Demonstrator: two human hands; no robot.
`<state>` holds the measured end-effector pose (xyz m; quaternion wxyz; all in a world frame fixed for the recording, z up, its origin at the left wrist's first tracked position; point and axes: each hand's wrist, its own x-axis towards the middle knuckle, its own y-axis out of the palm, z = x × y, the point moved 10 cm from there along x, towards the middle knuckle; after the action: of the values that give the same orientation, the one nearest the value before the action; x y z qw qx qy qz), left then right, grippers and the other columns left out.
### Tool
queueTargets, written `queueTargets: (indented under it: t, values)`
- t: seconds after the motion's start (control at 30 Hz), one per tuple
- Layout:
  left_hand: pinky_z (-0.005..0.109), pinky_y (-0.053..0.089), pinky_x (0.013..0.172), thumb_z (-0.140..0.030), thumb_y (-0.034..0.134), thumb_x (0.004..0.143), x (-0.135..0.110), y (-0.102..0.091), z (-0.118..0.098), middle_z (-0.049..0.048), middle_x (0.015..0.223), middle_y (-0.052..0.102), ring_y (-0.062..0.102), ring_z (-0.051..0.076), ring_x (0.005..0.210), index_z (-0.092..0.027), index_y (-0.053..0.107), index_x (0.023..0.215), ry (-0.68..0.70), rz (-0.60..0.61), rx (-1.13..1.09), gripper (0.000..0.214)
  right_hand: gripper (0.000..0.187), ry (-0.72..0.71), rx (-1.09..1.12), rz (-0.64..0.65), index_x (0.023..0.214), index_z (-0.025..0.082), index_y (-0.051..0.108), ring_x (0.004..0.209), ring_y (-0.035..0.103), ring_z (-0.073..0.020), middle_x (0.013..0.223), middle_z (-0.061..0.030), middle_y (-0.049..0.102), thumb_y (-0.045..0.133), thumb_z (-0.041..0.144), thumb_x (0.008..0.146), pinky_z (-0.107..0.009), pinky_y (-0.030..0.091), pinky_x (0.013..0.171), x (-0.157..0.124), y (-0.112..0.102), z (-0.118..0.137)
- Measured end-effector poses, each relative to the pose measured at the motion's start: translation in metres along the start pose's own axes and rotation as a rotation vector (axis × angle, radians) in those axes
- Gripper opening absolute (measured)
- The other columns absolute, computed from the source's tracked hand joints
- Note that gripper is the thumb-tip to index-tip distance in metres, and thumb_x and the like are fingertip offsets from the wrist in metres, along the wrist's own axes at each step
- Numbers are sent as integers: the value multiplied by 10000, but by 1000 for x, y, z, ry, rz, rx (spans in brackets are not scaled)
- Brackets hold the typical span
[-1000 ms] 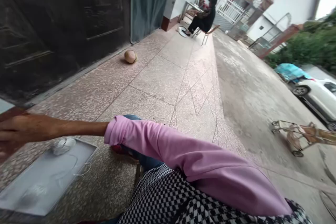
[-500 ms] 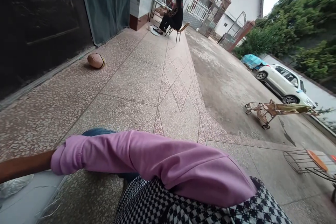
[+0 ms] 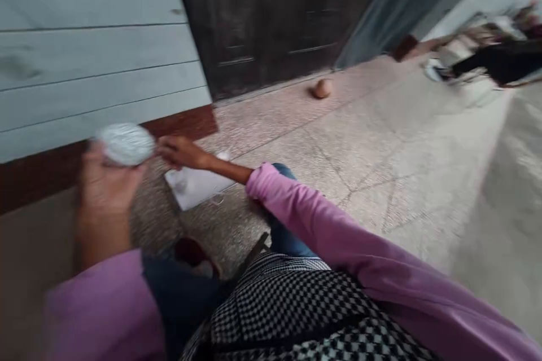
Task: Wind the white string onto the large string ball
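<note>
The left hand [image 3: 108, 180] is cupping a white wound bundle [image 3: 127, 144] from below, its fingers closing around the lower side, and is holding it up at the left, in front of the pale wall [image 3: 93, 56] and its reddish-brown base [image 3: 186, 124]. The right hand [image 3: 184, 152] is reaching across from the other side, its fingers curling close together right beside the bundle — blur is hiding whether they are touching it or pinching anything.

Beyond and below the right hand, a white tray [image 3: 199, 196] is lying on the speckled floor [image 3: 339, 146], carrying a small pale lump [image 3: 180, 185] near its left end. A brown ball [image 3: 323, 88] is resting well apart from the tray, near the dark door [image 3: 271, 17]. At the far right, a person in dark clothes [image 3: 503, 62] is sitting — much blurred.
</note>
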<state>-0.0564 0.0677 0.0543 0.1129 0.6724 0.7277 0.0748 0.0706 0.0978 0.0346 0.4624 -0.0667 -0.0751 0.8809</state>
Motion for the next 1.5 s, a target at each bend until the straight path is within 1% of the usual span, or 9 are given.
queueTargets:
  t: [0.03, 0.13, 0.23, 0.37, 0.53, 0.73, 0.9, 1.23, 1.5]
  values:
    - [759, 508, 1489, -821, 1117, 539, 5, -12, 12, -61, 1359, 932, 538, 488, 1769, -316, 688, 1005, -10, -98, -74, 809, 702, 44, 45, -74, 834, 239, 442, 573, 464, -61, 609, 112, 422, 510, 571, 1449, -217, 336, 619, 3, -2, -13]
    - [604, 606, 1290, -824, 1143, 665, 19, -25, 33, -6, 1380, 878, 584, 422, 1658, -272, 637, 1095, 5, -72, -88, 864, 422, 58, 140, -76, 979, 248, 540, 567, 461, -106, 670, 119, 508, 573, 256, 1400, -217, 388, 611, -1, 3, -27]
    - [518, 614, 1200, -818, 1146, 709, 19, -38, 32, 18, 1380, 853, 619, 379, 1585, -262, 635, 1120, 57, -97, -110, 860, 363, 16, -22, -10, 980, 219, 625, 739, 561, -158, 760, 57, 578, 609, 122, 1329, -247, 459, 726, -14, 9, -16]
    - [470, 667, 1101, -780, 1210, 471, 15, -48, 22, 77, 1248, 817, 714, 356, 1388, -261, 666, 1056, 120, -272, -114, 952, 414, -48, -198, 108, 882, 245, 653, 965, 665, -252, 878, -26, 683, 756, 196, 1281, -331, 540, 923, -31, 23, 6]
    - [393, 605, 950, -542, 1156, 412, 11, -45, 13, 50, 1119, 810, 709, 254, 1051, -226, 739, 1077, 139, -364, 141, 847, 392, -130, -123, 140, 983, 208, 737, 942, 642, -213, 957, -28, 736, 727, 343, 1351, -335, 538, 971, -41, 12, 23]
    - [364, 581, 888, -433, 1092, 576, -4, -6, 24, 60, 1074, 884, 723, 239, 967, -196, 849, 1139, 27, -76, 258, 657, 452, -243, -46, -110, 986, 206, 693, 929, 602, -188, 956, -22, 678, 667, 414, 1386, -323, 521, 924, -34, -59, 31]
    - [411, 702, 905, -486, 1088, 754, -17, 24, 37, 74, 1025, 878, 808, 269, 962, -225, 864, 1173, -59, 175, 75, 542, 514, -221, -49, -184, 930, 222, 615, 879, 506, -180, 872, 22, 535, 773, 466, 1354, -305, 489, 864, -30, -73, 22]
    - [553, 758, 1109, -446, 1132, 755, -14, 32, 41, 124, 1132, 873, 870, 368, 1161, -200, 868, 1305, -54, 234, 13, 657, 616, -162, -31, -230, 876, 249, 585, 853, 471, -197, 853, 11, 523, 874, 632, 1263, -312, 494, 797, -24, -82, 10]
    - [603, 752, 1238, -376, 1199, 623, -20, 26, 19, 120, 1134, 908, 877, 442, 1344, -244, 820, 1283, -10, 103, -236, 772, 389, -171, -96, -202, 910, 238, 572, 882, 513, -180, 859, 31, 527, 682, 200, 1281, -315, 495, 906, -21, -61, -1]
